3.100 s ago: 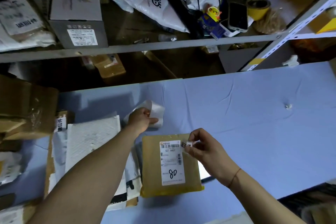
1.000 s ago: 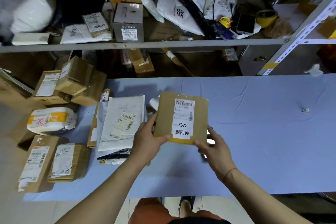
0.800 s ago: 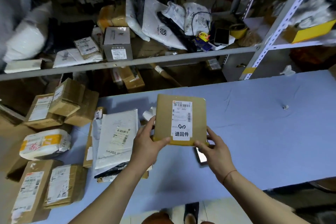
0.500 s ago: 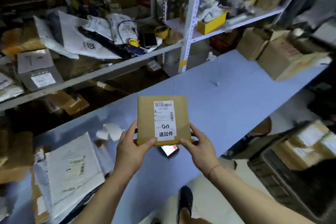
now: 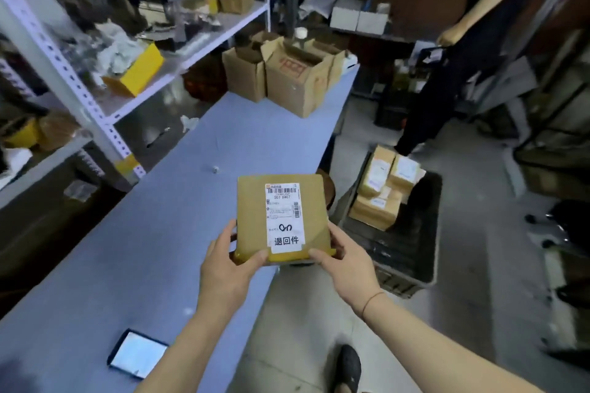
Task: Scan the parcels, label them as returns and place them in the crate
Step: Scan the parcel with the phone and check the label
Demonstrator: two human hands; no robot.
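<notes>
I hold a flat brown parcel (image 5: 252, 210) in the air over the right edge of the blue table (image 5: 134, 242). It carries a white shipping label with a return sticker (image 5: 286, 241) at its lower end. My left hand (image 5: 228, 268) grips the parcel's lower left corner, thumb on top. My right hand (image 5: 346, 262) grips the lower right corner. A dark crate (image 5: 412, 258) stands on the floor to the right of the table, with several brown parcels (image 5: 380, 191) stacked in its far end.
A phone (image 5: 137, 357) lies screen-up on the table near my left forearm. Open cardboard boxes (image 5: 293, 73) stand at the table's far end. White metal shelving (image 5: 95, 89) lines the left. A person in dark clothes (image 5: 453, 51) stands beyond the crate.
My view has swung right, from the parcel pile and shelf to the table's right end and the floor crate. Both hands carried the labelled parcel along, past the phone.
</notes>
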